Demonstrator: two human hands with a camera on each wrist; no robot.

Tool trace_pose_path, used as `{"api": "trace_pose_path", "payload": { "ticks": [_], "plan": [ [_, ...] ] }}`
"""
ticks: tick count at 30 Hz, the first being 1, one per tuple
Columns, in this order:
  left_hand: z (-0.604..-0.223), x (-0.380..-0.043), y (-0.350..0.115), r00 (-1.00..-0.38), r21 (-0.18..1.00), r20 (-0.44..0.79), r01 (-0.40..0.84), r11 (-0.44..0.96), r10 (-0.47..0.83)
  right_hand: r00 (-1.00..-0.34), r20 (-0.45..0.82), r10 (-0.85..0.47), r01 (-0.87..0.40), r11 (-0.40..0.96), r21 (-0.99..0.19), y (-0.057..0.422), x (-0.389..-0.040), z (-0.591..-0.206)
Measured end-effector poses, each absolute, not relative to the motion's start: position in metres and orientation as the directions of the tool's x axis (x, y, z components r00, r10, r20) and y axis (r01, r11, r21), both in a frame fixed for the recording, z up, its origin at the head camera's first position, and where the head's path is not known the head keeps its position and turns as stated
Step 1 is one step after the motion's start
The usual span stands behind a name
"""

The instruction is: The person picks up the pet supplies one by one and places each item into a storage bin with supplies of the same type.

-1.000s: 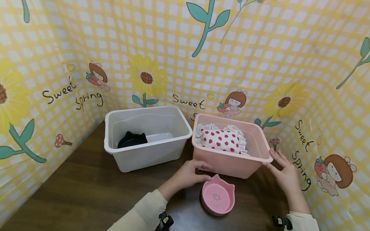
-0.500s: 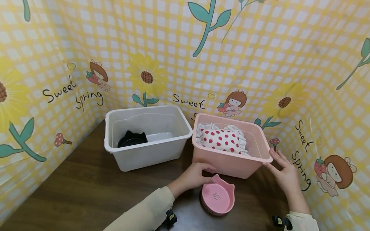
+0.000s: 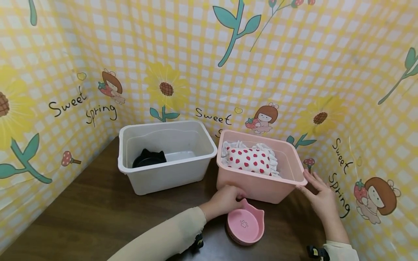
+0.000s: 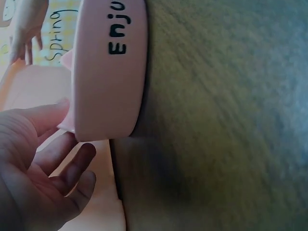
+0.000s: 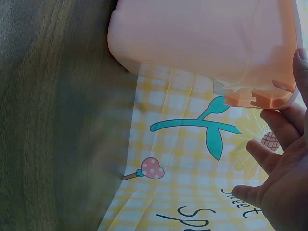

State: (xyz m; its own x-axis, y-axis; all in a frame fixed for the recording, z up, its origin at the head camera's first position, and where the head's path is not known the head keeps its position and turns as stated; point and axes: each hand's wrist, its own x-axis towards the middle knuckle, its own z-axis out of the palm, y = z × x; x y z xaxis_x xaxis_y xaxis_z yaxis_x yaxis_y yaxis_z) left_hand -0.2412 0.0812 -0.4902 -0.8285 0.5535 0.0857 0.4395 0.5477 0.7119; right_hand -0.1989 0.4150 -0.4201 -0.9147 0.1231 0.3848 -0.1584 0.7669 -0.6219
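Observation:
My left hand [image 3: 222,202] pinches one ear of a pink cat-eared pet bowl [image 3: 244,232] between thumb and finger. The bowl has a paw print inside, and dark lettering shows on its side wall [image 4: 108,91] in the left wrist view. My right hand [image 3: 326,203] grips the right front corner of a pink plastic bin [image 3: 251,187], thumb on the rim [image 5: 301,55] and fingers beneath it. In the bin lies a small white pillow [image 3: 249,159] with red strawberry-like spots and a frilled edge.
Left of the pink bin stands a white plastic bin [image 3: 169,177] holding a black cat-eared bowl [image 3: 150,158]. Both bins rest on a dark wooden table [image 3: 81,214]. Yellow checked cloth [image 3: 183,47] closes in the back and sides.
My left hand has moved right to the pink bowl's ear and taken hold of it. My right hand stays at the pink bin's corner.

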Motion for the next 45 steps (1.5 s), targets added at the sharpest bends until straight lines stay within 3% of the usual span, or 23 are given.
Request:
{"api": "trace_pose_path", "payload": {
  "ticks": [22, 34, 45],
  "plan": [
    [-0.491, -0.239, 0.086, -0.878, 0.695, 0.134, 0.414, 0.588, 0.460, -0.926, 0.357, 0.118, -0.126, 0.797, -0.590, 0.415, -0.199, -0.420],
    [-0.490, -0.234, 0.079, -0.909, 0.799, 0.079, 0.303, 0.520, 0.409, -0.923, 0.365, 0.124, -0.124, 0.802, -0.584, 0.416, -0.198, -0.418],
    [-0.468, -0.224, 0.062, -0.888, 0.744, 0.179, 0.405, 0.532, 0.424, -0.917, 0.378, 0.124, -0.133, 0.801, -0.584, 0.416, -0.197, -0.420]
  ]
}}
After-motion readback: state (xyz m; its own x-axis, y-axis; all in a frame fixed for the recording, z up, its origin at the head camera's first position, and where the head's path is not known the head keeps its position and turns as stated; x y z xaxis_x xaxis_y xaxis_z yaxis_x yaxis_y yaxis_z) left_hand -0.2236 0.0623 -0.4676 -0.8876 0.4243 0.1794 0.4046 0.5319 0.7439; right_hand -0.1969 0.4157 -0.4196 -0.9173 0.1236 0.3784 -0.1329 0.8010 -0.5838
